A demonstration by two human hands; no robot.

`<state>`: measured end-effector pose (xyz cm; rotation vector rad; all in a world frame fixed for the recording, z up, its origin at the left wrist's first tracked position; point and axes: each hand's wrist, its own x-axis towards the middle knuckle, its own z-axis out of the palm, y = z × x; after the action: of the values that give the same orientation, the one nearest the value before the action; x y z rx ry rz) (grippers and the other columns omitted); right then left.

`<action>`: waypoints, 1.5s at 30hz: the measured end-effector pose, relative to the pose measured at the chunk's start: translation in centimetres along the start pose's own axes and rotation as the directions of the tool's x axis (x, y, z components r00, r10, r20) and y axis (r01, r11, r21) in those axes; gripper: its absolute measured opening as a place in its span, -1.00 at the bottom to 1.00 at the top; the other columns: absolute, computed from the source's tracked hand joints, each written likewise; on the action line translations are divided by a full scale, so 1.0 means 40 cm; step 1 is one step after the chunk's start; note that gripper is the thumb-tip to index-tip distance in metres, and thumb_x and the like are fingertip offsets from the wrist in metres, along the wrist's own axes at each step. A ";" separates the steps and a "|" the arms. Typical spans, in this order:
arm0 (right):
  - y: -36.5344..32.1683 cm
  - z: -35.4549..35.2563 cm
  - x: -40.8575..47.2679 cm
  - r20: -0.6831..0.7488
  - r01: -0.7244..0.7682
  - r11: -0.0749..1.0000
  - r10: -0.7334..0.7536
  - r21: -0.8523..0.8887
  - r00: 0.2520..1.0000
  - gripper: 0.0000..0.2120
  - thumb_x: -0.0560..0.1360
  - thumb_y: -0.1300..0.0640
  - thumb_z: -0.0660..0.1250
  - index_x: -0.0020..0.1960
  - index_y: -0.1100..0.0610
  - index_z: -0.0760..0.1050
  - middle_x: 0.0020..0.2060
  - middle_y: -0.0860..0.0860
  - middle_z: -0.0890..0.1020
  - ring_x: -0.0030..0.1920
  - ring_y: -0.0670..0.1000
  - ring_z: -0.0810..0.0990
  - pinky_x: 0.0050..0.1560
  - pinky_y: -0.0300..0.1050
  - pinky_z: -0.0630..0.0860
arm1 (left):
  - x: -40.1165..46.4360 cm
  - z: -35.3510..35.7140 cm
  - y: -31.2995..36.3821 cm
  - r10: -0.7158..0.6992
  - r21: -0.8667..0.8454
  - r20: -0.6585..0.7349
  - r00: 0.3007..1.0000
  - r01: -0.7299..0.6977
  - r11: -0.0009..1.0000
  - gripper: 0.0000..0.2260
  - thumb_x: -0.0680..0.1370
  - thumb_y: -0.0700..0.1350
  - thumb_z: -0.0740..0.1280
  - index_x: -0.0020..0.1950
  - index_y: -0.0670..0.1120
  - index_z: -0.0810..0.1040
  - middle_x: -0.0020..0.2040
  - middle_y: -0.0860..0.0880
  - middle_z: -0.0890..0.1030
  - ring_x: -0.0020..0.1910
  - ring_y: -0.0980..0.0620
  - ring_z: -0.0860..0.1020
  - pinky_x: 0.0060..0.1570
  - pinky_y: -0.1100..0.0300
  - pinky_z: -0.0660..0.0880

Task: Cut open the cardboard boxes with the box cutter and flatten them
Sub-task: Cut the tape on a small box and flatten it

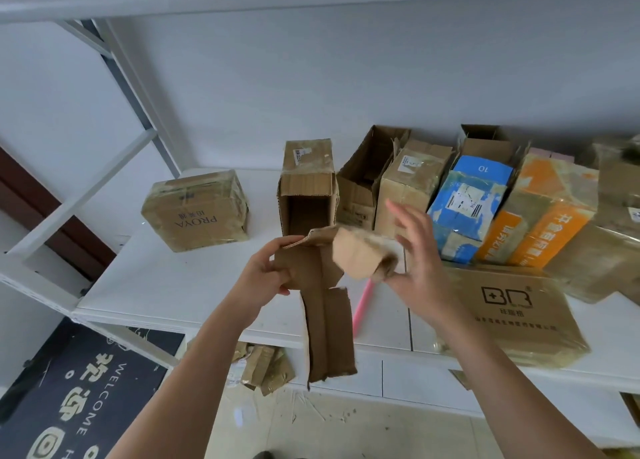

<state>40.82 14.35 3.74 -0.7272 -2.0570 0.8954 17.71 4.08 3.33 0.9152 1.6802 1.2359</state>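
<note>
A cut-open brown cardboard box [327, 327] hangs flat and long above the shelf's front edge. My left hand [268, 273] grips its upper left edge. My right hand [417, 261] pinches a folded pale flap [360, 256] at its top right between thumb and forefinger, other fingers spread. A pink box cutter [362, 306] lies on the white shelf [173, 285], partly hidden behind the cardboard. An open empty box [306, 195] stands just behind.
A taped PROYA box [195, 211] sits at the left. Several boxes, brown, blue [465, 209] and orange [543, 223], crowd the right. A flattened box [512, 316] lies at the front right. Tape scraps [266, 365] litter the floor beside a dark welcome mat [86, 389].
</note>
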 end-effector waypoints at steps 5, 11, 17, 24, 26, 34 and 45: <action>-0.014 0.017 -0.011 0.154 -0.178 0.977 0.159 0.119 0.975 -0.58 0.59 0.34 0.24 0.03 -0.18 0.63 0.28 -0.17 0.52 0.27 -0.16 0.49 0.25 -0.19 0.50 | 0.012 -0.004 -0.012 -0.007 -0.034 -0.180 0.984 0.001 0.999 -0.48 0.48 -0.54 0.16 0.02 0.06 0.63 -0.22 0.02 0.66 -0.20 -0.07 0.62 -0.35 0.26 0.48; 0.021 0.080 -0.027 0.340 -0.655 0.718 0.571 0.233 0.747 -0.77 0.60 -0.16 0.20 0.22 -0.16 0.45 0.18 -0.02 0.59 0.08 -0.07 0.63 0.08 -0.16 0.61 | 0.002 -0.003 -0.018 -0.048 -0.195 -0.311 0.949 -0.014 0.981 -0.44 0.47 -0.55 0.06 -0.28 -0.03 0.71 0.00 -0.11 0.61 -0.12 -0.07 0.58 -0.29 0.32 0.55; 0.040 0.137 -0.023 0.430 -0.853 0.503 0.746 0.138 0.509 -0.54 0.63 -0.21 0.11 0.28 0.12 0.46 0.19 0.10 0.59 0.17 0.09 0.60 0.22 0.02 0.57 | -0.017 -0.010 -0.012 -0.165 -0.392 -0.182 0.969 0.082 0.916 -0.49 0.44 -0.51 0.08 -0.02 -0.11 0.74 0.22 -0.11 0.54 0.10 -0.12 0.54 -0.12 0.13 0.57; 0.027 0.160 -0.017 0.293 -0.798 0.506 0.749 0.326 0.594 -0.70 0.53 -0.03 0.40 0.18 0.09 0.47 0.10 0.10 0.60 0.06 0.08 0.64 -0.02 -0.10 0.63 | -0.041 -0.005 -0.027 -0.118 -0.438 -0.132 0.984 0.049 0.898 -0.54 0.50 -0.29 0.41 0.34 0.07 0.53 0.26 -0.06 0.49 0.18 -0.10 0.54 -0.07 -0.07 0.62; 0.025 0.163 -0.011 0.227 -0.755 0.530 0.739 0.386 0.635 -0.75 0.52 0.07 0.43 0.15 0.03 0.45 0.09 0.11 0.58 0.05 0.10 0.64 -0.02 0.00 0.65 | -0.045 0.004 -0.040 -0.109 -0.421 -0.134 0.985 0.044 0.906 -0.32 0.37 -0.26 0.53 0.41 0.16 0.43 0.27 0.00 0.46 0.20 -0.07 0.55 -0.12 0.00 0.63; 0.038 0.185 -0.020 0.033 -0.612 0.767 0.618 0.194 0.785 -0.71 0.52 0.14 0.43 0.08 -0.10 0.36 0.02 0.01 0.57 -0.15 -0.10 0.59 -0.51 -0.36 0.45 | -0.036 0.037 -0.048 -0.153 -0.464 -0.171 0.973 0.057 0.884 -0.15 0.44 -0.50 0.38 0.53 0.18 0.21 0.27 0.02 0.39 0.21 -0.13 0.53 -0.12 0.00 0.64; 0.037 0.162 -0.032 0.342 -0.715 0.698 0.668 0.018 0.661 -0.80 0.54 -0.01 0.40 0.01 0.12 0.55 -0.04 0.12 0.63 -0.04 0.12 0.64 -0.01 0.11 0.63 | -0.034 0.026 -0.080 -0.125 -0.470 -0.182 0.975 0.025 0.882 -0.07 0.46 -0.57 0.29 0.48 0.33 0.13 0.35 -0.02 0.29 0.26 -0.18 0.49 -0.08 -0.05 0.64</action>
<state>36.52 12.04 -0.94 -1.4180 -1.9325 1.6759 18.94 2.45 0.35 0.4329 1.4546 1.6328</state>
